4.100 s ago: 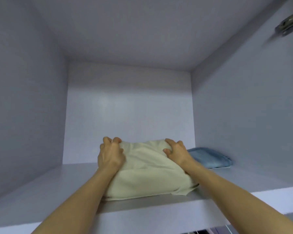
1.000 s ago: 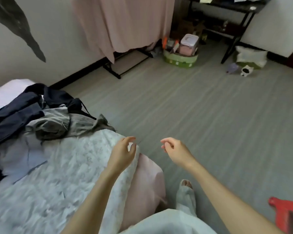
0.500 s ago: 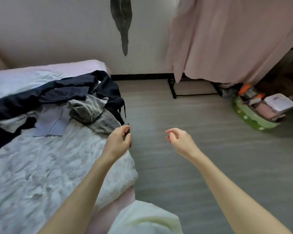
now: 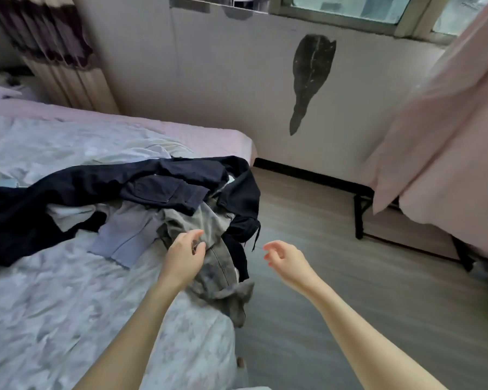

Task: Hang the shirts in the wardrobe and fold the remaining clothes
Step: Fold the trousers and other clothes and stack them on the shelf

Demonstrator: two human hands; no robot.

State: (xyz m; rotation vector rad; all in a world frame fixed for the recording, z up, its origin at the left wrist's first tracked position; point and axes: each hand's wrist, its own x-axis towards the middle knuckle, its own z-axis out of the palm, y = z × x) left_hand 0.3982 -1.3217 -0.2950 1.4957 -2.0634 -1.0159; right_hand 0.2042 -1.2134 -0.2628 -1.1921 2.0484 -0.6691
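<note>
A heap of clothes lies at the bed's right edge: a dark navy garment (image 4: 152, 181) on top, a pale lavender piece (image 4: 124, 235) below it, and a grey pair of trousers (image 4: 217, 274) trailing over the corner. My left hand (image 4: 183, 257) hovers just over the grey trousers with fingers loosely spread, holding nothing. My right hand (image 4: 288, 260) hangs in the air over the floor beside the bed, fingers relaxed and empty.
The bed (image 4: 54, 305) has a pale floral cover. A black metal rack (image 4: 361, 218) draped in pink cloth (image 4: 448, 136) stands at the right. Grey wood floor (image 4: 350, 305) stretches between bed and rack; a wall is behind.
I left the wardrobe shelf where I had pressed the folded cream garment. My view has swung to the bed, and both hands have come closer to the heap, the left over the grey trousers.
</note>
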